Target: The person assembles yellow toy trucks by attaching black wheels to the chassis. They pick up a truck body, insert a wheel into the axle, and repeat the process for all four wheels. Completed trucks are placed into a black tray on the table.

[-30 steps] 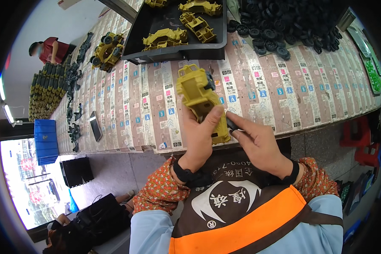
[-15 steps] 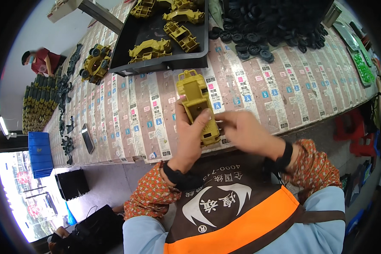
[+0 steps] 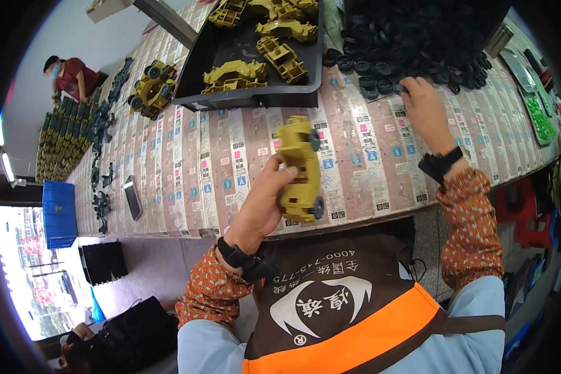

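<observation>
Head view: the wearer has on a brown apron (image 3: 330,262) with an orange band, and floral oversleeves (image 3: 209,290) end short of dark wristbands.

The left hand (image 3: 262,198) is above the near edge of the patterned surface (image 3: 355,193). Its fingers are closed around a yellow vehicle body (image 3: 300,177), the thumb lying against the side facing the wearer's left. The body is held lengthwise away from the wearer, clear of the surface, with two dark wheels (image 3: 318,207) showing along its right side.

The right hand (image 3: 425,112) is extended farther out, palm down, at the near edge of a pile of black wheels (image 3: 411,59). Its fingers are bent close to one wheel; whether they grip it cannot be determined.

To the left, a phone (image 3: 132,198) lies near a row of dark parts (image 3: 100,202). Beyond the left hand stands a black tray (image 3: 255,100) containing several yellow bodies (image 3: 234,75). Just left of the tray rests another yellow vehicle (image 3: 153,88) with wheels fitted.

At far right is a tray of green pieces (image 3: 537,115). At far left, a co-worker in a dark red top (image 3: 78,78) is behind stacked yellow-and-dark items (image 3: 62,140).
</observation>
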`<state>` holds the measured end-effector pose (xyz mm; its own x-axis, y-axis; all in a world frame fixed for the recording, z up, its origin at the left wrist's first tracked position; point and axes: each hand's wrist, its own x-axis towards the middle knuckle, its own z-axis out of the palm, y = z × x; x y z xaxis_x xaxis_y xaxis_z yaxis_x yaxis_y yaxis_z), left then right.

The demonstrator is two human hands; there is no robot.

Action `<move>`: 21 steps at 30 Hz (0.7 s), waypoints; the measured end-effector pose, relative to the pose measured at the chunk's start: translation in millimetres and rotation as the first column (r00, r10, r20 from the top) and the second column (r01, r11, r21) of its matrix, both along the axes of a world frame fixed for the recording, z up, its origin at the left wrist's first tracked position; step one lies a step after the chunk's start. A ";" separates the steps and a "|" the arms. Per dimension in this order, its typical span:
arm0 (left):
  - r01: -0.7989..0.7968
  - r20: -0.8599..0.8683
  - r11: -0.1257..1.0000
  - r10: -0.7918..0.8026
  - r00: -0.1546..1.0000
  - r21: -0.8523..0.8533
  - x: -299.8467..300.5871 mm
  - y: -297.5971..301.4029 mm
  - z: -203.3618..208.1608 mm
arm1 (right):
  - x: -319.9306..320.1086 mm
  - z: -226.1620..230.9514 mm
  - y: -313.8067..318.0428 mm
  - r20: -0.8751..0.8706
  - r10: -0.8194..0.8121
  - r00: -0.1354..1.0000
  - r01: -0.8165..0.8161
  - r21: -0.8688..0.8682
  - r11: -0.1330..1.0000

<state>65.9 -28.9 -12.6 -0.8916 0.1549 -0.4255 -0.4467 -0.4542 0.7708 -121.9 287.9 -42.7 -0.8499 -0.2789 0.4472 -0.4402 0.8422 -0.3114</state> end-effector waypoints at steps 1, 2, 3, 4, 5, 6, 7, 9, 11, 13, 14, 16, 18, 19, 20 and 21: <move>0.075 0.011 0.996 -0.074 0.997 -0.043 -0.7 2.5 5.2 | 12.3 11.8 -5.4 0.012 0.014 1.000 -0.012 -0.136 0.991; 0.144 0.030 0.986 -0.142 0.989 -0.083 0.5 3.1 5.9 | 24.8 23.9 -21.3 0.161 0.146 0.976 -0.078 -0.370 0.926; 0.230 0.025 0.956 -0.229 0.973 -0.180 1.2 1.6 -1.6 | 39.0 33.7 -42.6 0.270 0.301 0.915 -0.090 -0.589 0.803; 0.311 0.036 0.930 -0.310 0.950 -0.196 0.7 4.2 0.7 | 52.6 38.3 -60.0 0.256 0.445 0.858 -0.182 -0.658 0.730; 0.391 0.045 0.896 -0.391 0.919 -0.211 -0.9 8.1 8.4 | 64.4 42.1 -74.0 0.226 0.577 0.785 -0.262 -0.723 0.640; 0.468 0.055 0.854 -0.468 0.882 -0.228 -2.4 11.4 16.2 | 74.7 36.1 -83.3 0.273 0.671 0.689 -0.281 -0.753 0.595; 0.482 0.081 0.835 -0.479 0.874 -0.266 -4.0 11.3 23.0 | 95.4 50.7 -92.0 0.342 0.652 0.676 -0.282 -0.698 0.658; 0.365 0.099 0.929 -0.369 0.924 0.062 -2.6 2.8 22.0 | 116.7 41.4 -96.4 0.301 0.625 0.720 -0.292 -0.686 0.666; 0.290 0.045 0.930 -0.308 0.950 0.225 -1.3 -14.1 18.0 | 124.5 31.4 -92.7 0.313 0.532 0.787 -0.203 -0.684 0.701; 0.169 0.003 0.897 -0.186 0.983 0.409 8.0 -13.7 10.8 | 128.9 18.7 -88.6 0.362 0.429 0.828 -0.026 -0.739 0.674; 0.109 -0.008 0.861 -0.121 0.993 0.496 13.0 -13.7 5.4 | 132.9 13.1 -90.5 0.375 0.399 0.837 0.033 -0.762 0.647; 0.149 -0.114 0.866 -0.107 0.988 0.477 18.7 -10.0 -8.0 | 141.5 4.4 -93.5 0.404 0.337 0.850 0.146 -0.797 0.586; 0.018 -0.138 0.890 0.050 0.989 0.455 22.8 5.5 -8.0 | 149.2 3.4 -100.7 0.372 0.319 0.872 0.148 -0.820 0.552; 0.054 -0.190 0.842 0.058 0.980 0.536 21.9 3.3 -10.7 | 152.2 4.3 -104.2 0.355 0.308 0.883 0.149 -0.832 0.534; 0.030 -0.226 0.879 0.090 0.970 0.477 22.6 4.1 -10.3 | 153.8 5.4 -106.0 0.398 0.323 0.859 0.224 -0.859 0.461; 0.002 -0.265 0.910 0.118 0.957 0.416 23.9 6.4 -9.4 | 155.1 6.7 -107.4 0.436 0.342 0.832 0.300 -0.873 0.385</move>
